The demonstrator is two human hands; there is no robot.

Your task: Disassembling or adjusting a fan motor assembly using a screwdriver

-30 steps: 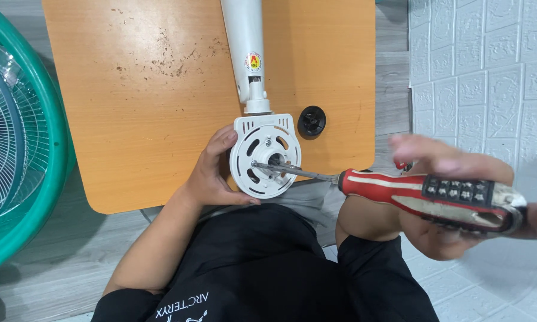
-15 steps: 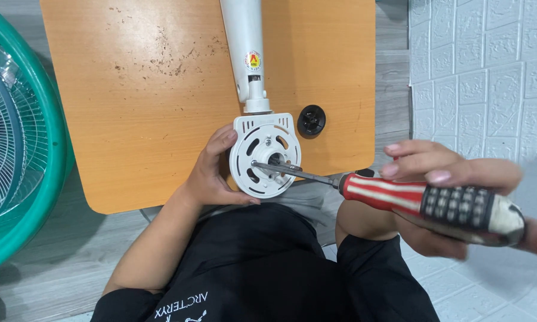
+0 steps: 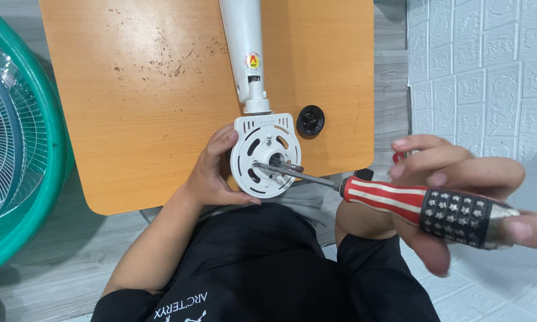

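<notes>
1. The white fan motor housing (image 3: pixel 265 156) lies at the near edge of the orange table (image 3: pixel 131 89), and its round vented face looks toward the person.
2. The left hand (image 3: pixel 211 173) holds the housing from its left side; the fingers are curled around the rim and the thumb presses under it.
3. The right hand (image 3: pixel 459 197) holds the screwdriver (image 3: pixel 411 201) by its red-and-white striped handle. The fingers are partly spread, and only the fingertips touch the handle.
4. The metal tip rests on the housing's face, just beside the centre shaft.
5. The housing looks like stiff, light plastic with a smooth surface; I think the rim is the safest grip.
6. A black knob (image 3: pixel 310 120) lies just right of the housing.
</notes>
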